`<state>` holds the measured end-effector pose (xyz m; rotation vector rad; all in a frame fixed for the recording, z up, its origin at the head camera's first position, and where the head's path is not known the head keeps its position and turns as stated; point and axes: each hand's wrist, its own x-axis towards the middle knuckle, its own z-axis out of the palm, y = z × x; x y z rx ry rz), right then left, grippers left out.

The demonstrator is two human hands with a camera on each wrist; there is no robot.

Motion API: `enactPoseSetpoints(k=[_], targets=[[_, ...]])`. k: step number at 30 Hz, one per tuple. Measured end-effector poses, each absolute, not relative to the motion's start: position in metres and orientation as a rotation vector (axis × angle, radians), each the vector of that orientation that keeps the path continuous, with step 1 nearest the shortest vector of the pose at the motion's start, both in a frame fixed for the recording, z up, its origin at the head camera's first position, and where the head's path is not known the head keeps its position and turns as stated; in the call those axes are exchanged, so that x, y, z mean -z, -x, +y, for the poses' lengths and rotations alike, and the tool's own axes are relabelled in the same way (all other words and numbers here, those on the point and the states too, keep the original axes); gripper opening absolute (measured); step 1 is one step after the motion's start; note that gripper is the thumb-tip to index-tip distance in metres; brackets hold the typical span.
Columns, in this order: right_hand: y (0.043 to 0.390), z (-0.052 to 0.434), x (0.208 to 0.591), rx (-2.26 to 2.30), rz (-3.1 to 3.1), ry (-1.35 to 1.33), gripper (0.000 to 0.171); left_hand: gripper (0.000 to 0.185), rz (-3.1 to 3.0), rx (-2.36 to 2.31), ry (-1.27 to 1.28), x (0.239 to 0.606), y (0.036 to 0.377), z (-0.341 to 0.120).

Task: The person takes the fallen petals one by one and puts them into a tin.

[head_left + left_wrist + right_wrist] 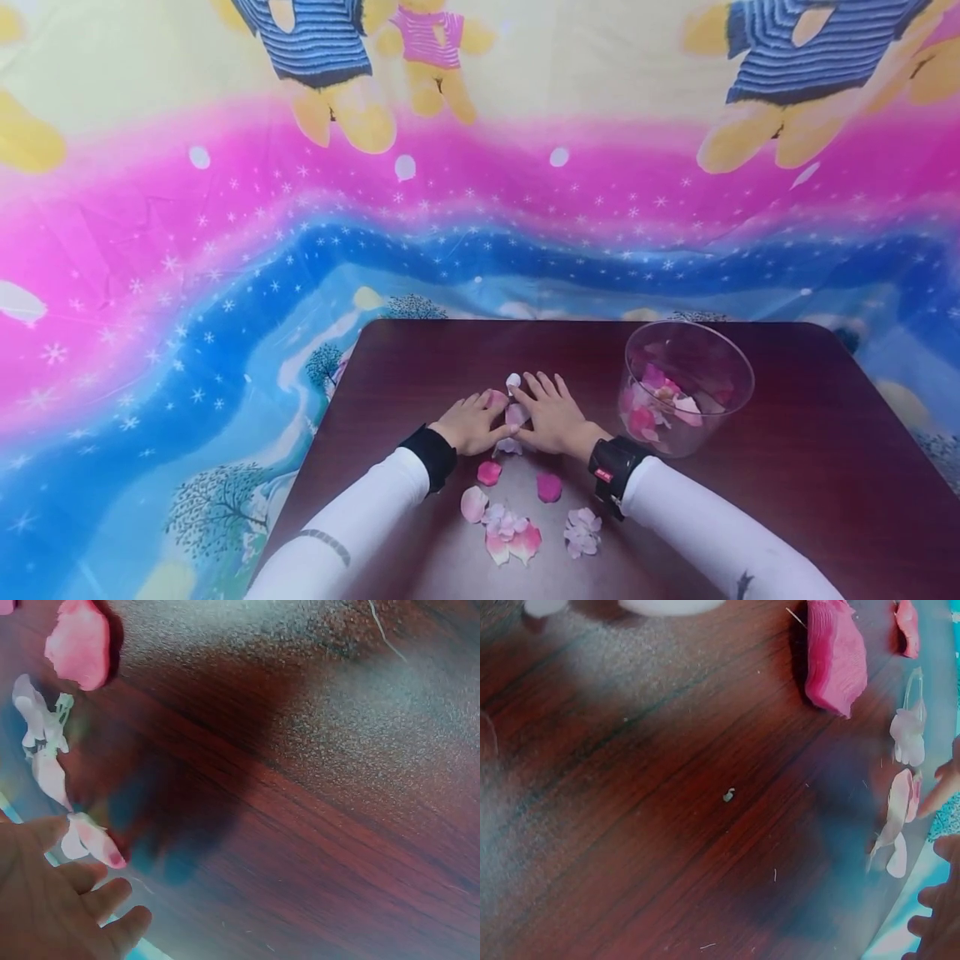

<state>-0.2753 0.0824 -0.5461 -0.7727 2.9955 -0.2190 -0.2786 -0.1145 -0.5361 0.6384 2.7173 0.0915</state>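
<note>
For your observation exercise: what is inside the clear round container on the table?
The clear container holds loose pink and pale petals piled at its bottom. Glare on its wall and overlapping petals keep them from being counted.

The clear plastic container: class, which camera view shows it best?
The head view: the clear plastic container stands whole on the table, petals inside, beside the right hand. Both wrist views show only tabletop and loose petals, no container.
</note>
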Motion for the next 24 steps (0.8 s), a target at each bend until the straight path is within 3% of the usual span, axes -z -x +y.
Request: enactPoseSetpoints(k=[8,16,24], targets=[[0.277,0.085,0.55,0.2,2.975,0.762,0.078,0.075,2.663,-0.098,-0.572,0.528,0.276,-0.111],[0.278,0.085,0.549,0.22,2.95,0.755,0.076,0.09,2.672,-0.079,-0.554,0.523,0.274,-0.107],[0.276,0.086,0.554,0.308,2.948,0.767,0.075,0.091,2.747,-0.109,-0.554,0.541,0.276,-0.11]])
